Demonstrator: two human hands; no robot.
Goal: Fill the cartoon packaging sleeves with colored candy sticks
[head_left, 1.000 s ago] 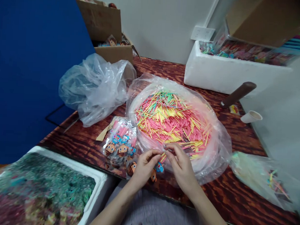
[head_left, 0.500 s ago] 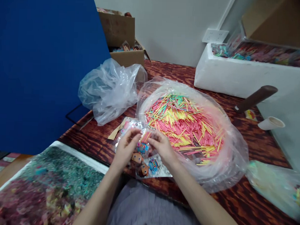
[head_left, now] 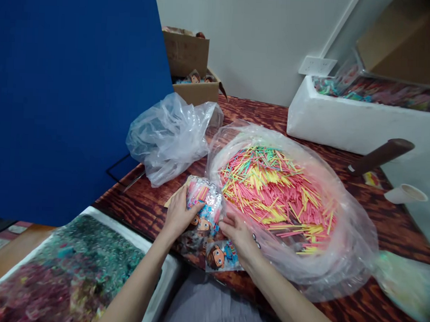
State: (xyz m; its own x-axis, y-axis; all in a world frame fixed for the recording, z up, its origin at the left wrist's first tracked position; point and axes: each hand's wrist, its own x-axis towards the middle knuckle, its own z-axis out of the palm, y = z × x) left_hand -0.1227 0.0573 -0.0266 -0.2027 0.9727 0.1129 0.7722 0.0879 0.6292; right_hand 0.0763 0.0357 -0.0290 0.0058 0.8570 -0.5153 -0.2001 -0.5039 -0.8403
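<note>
My left hand (head_left: 179, 214) is closed on the left side of a small stack of clear printed packets (head_left: 206, 205), its thumb lying across the top. The packets show cartoon figures, and pink and yellow sticks show in the uppermost one. At the stack's right edge is my right hand (head_left: 237, 232), its fingers curled together; what lies between them is hidden. Another cartoon packet (head_left: 222, 257) lies on the table just below it. Beyond my right hand spreads a large clear bag (head_left: 355, 219), rolled open around a heap of thin pink, yellow and green sticks (head_left: 277, 192).
A crumpled clear bag (head_left: 173, 135) and cardboard boxes (head_left: 196, 92) stand behind the packets. At right are a white foam box (head_left: 327, 116), a brown tube (head_left: 382, 156) and a paper cup (head_left: 402, 194). A foam tray of coloured pieces (head_left: 89, 255) sits low at left, below a blue panel (head_left: 71, 102).
My hands have moved apart, from working together over a packet with pink and yellow sticks to opposite sides of the stack. That packet now lies on the stack. The view has shifted slightly.
</note>
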